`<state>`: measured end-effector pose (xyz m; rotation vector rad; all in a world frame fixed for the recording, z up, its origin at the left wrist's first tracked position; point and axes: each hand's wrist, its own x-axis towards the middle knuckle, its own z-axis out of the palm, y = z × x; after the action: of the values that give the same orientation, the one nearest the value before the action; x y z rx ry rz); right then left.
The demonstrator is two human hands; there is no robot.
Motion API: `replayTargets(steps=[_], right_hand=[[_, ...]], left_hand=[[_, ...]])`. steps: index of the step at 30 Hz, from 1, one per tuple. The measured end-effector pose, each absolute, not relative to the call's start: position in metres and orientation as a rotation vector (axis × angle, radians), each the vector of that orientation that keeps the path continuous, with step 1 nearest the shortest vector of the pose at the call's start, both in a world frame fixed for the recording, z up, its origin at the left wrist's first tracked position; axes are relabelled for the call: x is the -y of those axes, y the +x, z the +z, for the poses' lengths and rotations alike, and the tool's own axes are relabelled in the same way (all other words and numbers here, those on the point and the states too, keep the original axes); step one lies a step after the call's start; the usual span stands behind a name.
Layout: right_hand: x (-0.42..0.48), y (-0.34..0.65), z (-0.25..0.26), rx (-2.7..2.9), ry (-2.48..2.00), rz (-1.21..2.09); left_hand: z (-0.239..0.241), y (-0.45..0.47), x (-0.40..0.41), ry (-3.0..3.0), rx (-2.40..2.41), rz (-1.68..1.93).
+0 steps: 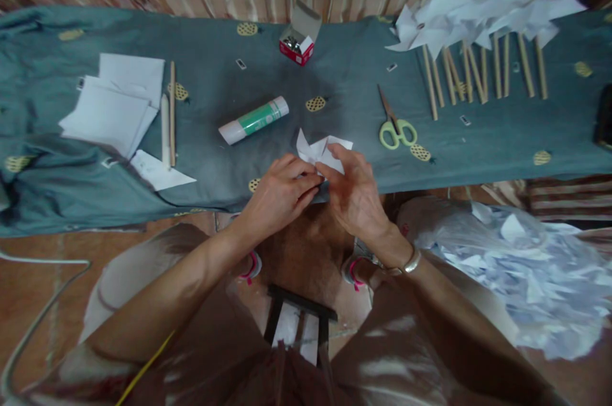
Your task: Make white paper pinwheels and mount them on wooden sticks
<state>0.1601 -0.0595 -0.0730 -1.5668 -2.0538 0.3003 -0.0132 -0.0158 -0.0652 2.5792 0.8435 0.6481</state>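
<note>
Between my hands is a white paper pinwheel (313, 150) with raised, bent blades, close to the near edge of the cloth. My left hand (283, 192) pinches its lower left side, thumb and fingers pressed together. With curled fingers, my right hand (354, 189) grips its right side; the fingertips partly hide the paper. A glue stick (261, 118) with a green label lies beyond my left hand. To the right, scissors (396, 129) with light green handles rest with their blades pointing away.
Finished pinwheels on sticks (478, 17) lie at the back right. A small red box (297, 46) of metal pieces stands open at the back. Paper sheets (109, 106), a stick (173, 113) and a white pen-like rod (165, 132) are left. A bag of paper scraps (530, 272) sits lower right.
</note>
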Motion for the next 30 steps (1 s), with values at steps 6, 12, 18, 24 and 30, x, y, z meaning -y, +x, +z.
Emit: replayTargets(steps=[6,12,18,24,30], right_hand=[[0.061,0.155,-0.078,2.031,-1.589,0.291],[0.062,0.159,-0.077,1.998,-1.572,0.381],[0.059,0.174,-0.071,1.839,-1.569,0.405],[0.050,0.186,-0.070,1.838,-1.656,0.334],[0.052,0.186,-0.065,1.805,-1.622,0.319]], left_hand=[[-0.067,-0.012,0.015,2.608,-0.857,0.637],[-0.066,-0.011,0.015,2.623,-0.870,0.648],[-0.066,-0.012,0.015,2.625,-0.867,0.685],[-0.063,-0.014,0.012,2.632,-0.905,0.653],[-0.062,-0.021,0.002,2.637,-0.992,0.672]])
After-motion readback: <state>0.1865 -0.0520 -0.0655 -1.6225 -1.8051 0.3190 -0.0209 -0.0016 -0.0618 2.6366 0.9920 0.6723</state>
